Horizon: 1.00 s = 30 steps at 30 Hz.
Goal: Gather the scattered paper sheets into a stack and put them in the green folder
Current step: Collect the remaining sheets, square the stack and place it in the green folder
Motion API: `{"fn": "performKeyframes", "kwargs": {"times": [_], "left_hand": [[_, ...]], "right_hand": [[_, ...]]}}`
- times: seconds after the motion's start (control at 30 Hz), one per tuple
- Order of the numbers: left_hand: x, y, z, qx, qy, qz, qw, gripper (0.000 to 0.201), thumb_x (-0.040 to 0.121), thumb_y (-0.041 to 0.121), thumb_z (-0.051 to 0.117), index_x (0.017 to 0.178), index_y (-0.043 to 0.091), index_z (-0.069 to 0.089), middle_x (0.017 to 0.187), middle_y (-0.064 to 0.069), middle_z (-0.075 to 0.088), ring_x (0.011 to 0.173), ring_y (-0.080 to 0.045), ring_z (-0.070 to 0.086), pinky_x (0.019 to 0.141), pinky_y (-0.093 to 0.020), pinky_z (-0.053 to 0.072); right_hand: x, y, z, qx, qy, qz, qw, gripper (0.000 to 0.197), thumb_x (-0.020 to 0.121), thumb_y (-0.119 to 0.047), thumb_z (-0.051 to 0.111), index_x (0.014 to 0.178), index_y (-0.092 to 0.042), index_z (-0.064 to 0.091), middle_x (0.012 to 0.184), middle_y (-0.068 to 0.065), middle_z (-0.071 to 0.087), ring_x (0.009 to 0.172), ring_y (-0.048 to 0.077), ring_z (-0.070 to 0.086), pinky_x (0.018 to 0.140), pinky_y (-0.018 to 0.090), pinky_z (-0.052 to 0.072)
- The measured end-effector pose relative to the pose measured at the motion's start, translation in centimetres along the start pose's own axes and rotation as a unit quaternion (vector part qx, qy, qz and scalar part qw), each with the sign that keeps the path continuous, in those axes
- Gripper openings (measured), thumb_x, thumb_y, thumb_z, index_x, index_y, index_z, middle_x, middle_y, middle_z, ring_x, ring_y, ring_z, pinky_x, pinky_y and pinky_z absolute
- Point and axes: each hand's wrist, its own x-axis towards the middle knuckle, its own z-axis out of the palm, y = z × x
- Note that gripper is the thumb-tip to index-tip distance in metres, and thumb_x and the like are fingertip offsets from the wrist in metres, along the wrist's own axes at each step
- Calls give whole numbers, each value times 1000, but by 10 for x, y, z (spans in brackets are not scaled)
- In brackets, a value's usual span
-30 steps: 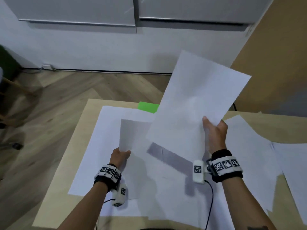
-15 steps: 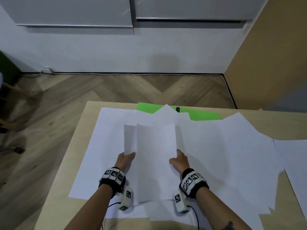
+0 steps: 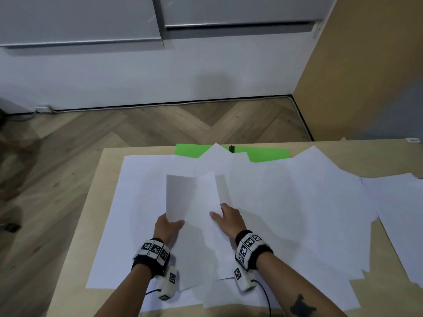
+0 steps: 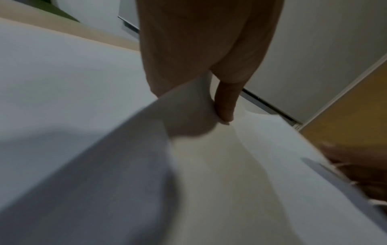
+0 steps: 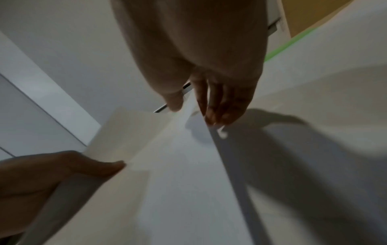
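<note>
We have a few paper sheets up between both hands, just above the table, and they are bowing as we hold them. Thin, light and floppy, by the look of it: the far ends stand up only because the sheets are curved along their length. We judge they will slip over one another easily, so the side edges, near the lower half, are the place to take them, with both sides squeezed inward to square the stack.

Our left hand pinches the left edge, thumb on top and fingers underneath; the left wrist view shows the thumb pressed down on the sheet. Our right hand has its thumb on the face of the sheets. The right wrist view shows its fingertips at the right edge, though blur keeps us from saying how firmly they close on it. We read it as a light hold on the same sheets.

The sheets are plain white with no print we can make out, and the top one sits skewed against the one behind it. Many more loose sheets lie fanned across the table, overlapping, some reaching the right side. The green folder lies flat at the far edge, half buried under their corners. We judge those must be cleared off it.
</note>
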Motion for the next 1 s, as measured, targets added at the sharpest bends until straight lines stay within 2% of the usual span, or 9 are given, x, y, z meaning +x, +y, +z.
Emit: {"fn": "performKeyframes", "kwargs": {"times": [0.07,0.17,0.3,0.4,0.53,0.63,0.73,0.8,1.0], "left_hand": [[2,4,-5,-14,13,8,1000,34,73,17,76,105,8,69,93,-6,73,86,-26,69,76,-37,58],[12,6,-15,-75,20,10,997,42,64,20,77,103,8,70,92,-10,75,86,-32,71,81,-51,58],[-4,35,-19,-140,29,13,990,15,81,-7,65,89,5,67,85,-18,69,73,-29,64,70,-38,56],[-9,45,-17,-164,20,20,986,15,83,-13,60,93,-3,65,81,-19,67,71,-30,63,67,-36,54],[-15,47,-14,-131,28,24,991,13,85,-9,62,96,-2,62,77,-11,66,66,-24,61,57,-26,50],[-17,44,-10,-125,23,21,992,16,85,-7,63,100,-2,62,81,-11,67,72,-27,63,61,-27,49],[-20,43,-6,-126,20,12,992,17,86,-8,62,102,-3,62,80,-11,67,69,-23,62,59,-26,48],[-21,45,-5,-125,18,11,992,16,86,-7,62,102,-4,62,78,-11,66,68,-24,62,58,-26,48],[-23,50,-5,-110,2,25,994,12,89,-5,62,100,0,60,76,-7,66,65,-17,62,50,-20,47]], "right_hand": [[5,14,-12,-40,119,10,992,27,95,-42,60,106,-18,55,108,3,56,105,27,53,87,37,46],[16,41,-35,-121,221,91,963,64,89,-51,62,141,-18,42,147,14,39,136,33,37,106,46,39],[30,74,-58,-124,175,197,957,112,80,-72,61,159,-20,1,167,16,-5,155,32,-4,121,55,10],[31,92,-52,-127,152,199,960,118,81,-76,57,160,-17,-7,167,12,-15,155,29,-10,122,53,6],[24,98,-45,-175,157,168,957,99,92,-68,49,160,-15,-1,168,11,-10,155,28,-4,122,52,9],[20,92,-43,-196,173,146,954,77,97,-53,53,156,-14,22,167,12,11,152,30,15,116,50,23],[16,90,-43,-199,218,89,951,47,91,-34,69,127,-7,56,144,16,50,126,36,48,95,47,43],[13,93,-44,-201,232,61,950,36,87,-30,73,112,-7,61,124,14,62,108,36,54,83,44,46],[4,93,-40,-200,167,69,963,74,85,-60,64,142,-17,45,153,8,38,134,32,36,106,45,36]]}}
